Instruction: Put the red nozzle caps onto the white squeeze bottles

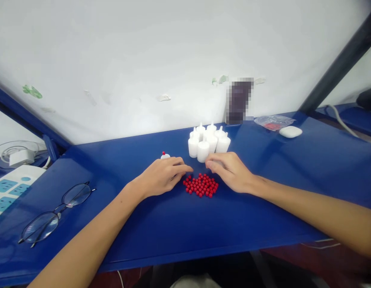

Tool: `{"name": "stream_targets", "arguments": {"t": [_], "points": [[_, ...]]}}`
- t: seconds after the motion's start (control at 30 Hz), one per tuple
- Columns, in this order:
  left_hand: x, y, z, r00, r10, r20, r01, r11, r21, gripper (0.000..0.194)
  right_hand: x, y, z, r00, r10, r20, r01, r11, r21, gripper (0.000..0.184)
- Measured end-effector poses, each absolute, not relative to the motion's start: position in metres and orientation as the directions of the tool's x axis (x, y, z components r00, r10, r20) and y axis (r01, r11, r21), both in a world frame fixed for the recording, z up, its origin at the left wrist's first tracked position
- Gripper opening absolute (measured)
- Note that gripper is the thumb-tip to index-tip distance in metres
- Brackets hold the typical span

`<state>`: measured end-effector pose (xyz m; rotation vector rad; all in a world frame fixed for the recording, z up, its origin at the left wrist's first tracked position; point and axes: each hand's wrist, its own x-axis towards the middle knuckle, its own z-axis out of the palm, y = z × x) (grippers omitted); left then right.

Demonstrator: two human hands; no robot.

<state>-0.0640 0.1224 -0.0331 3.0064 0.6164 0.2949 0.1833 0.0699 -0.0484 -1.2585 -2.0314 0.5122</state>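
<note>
Small red caps (201,185) lie in a loose pile on the blue table. Just left of the pile is my left hand (165,175), palm down, its index finger stretched out over the edge of the caps. Behind that hand, a white bottle with a red cap (165,155) shows only its top. My right hand (231,172) is at the right of the pile, thumb and fingers curled together; anything between them is hidden. Its fingertips are close to the front bottle (203,152) of a cluster of white squeeze bottles (211,140) with bare pointed nozzles; contact cannot be made out.
Eyeglasses (57,212) and a power strip (14,188) lie at the left. A blurred dark phone-like object (239,102) leans on the wall. Near it are a clear bag with red pieces (273,122) and a white rounded object (290,131). Metal posts (338,60) frame the table.
</note>
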Motion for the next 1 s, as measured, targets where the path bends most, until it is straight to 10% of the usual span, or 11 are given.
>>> {"name": "stream_targets", "arguments": {"t": [0.6,1.0], "points": [[-0.065,0.124,-0.034,0.908,0.346,0.235,0.361,-0.932,-0.021,0.025,0.185,0.075,-0.046,-0.351,0.88,0.319,0.641,0.474,-0.604,0.039],[-0.039,0.102,-0.04,0.671,0.209,0.712,0.169,-0.977,0.128,0.02,0.172,0.059,-0.041,-0.484,0.754,0.444,0.564,0.657,-0.5,0.029]]}}
